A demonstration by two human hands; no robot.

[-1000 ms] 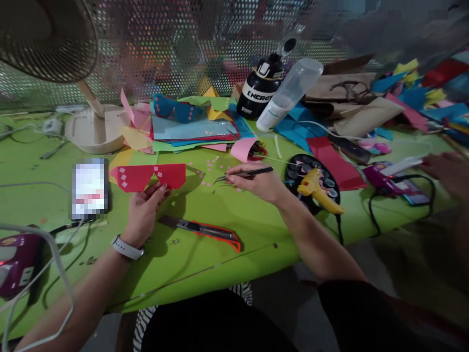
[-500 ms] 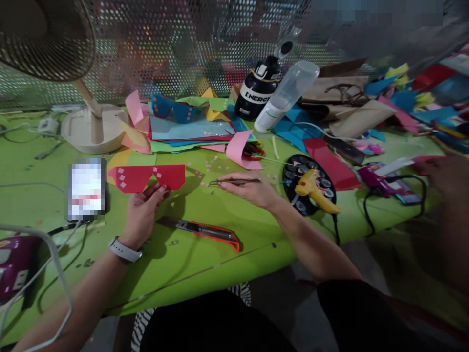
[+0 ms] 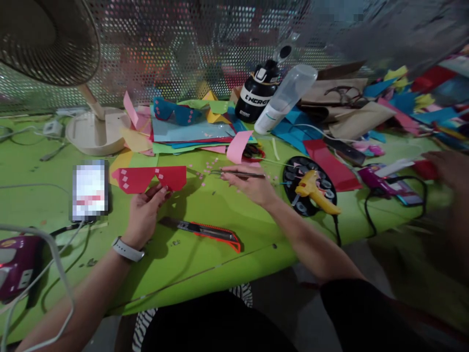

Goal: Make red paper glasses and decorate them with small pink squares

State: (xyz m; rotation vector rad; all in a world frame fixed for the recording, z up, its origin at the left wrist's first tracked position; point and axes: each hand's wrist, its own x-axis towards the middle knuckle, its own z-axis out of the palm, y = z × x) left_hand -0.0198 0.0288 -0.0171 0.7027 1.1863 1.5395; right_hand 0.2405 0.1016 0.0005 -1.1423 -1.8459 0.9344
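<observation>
My left hand pinches the lower edge of red paper glasses, which carry several small pink squares on their left part and near the middle. Tweezers are held in my right hand, their tips pointing left, close to small pink squares scattered on the green table. Whether the tips hold a square is too small to tell. A box cutter with an orange edge lies below, between my two forearms.
A yellow glue gun rests on a black round tray to the right. Behind are blue paper glasses, a black bottle and a fan. A phone lies left. Another person's hand is at far right.
My right hand and the tweezers have shifted slightly up and to the right over the scattered pink squares. My left hand still holds the red glasses in nearly the same place.
</observation>
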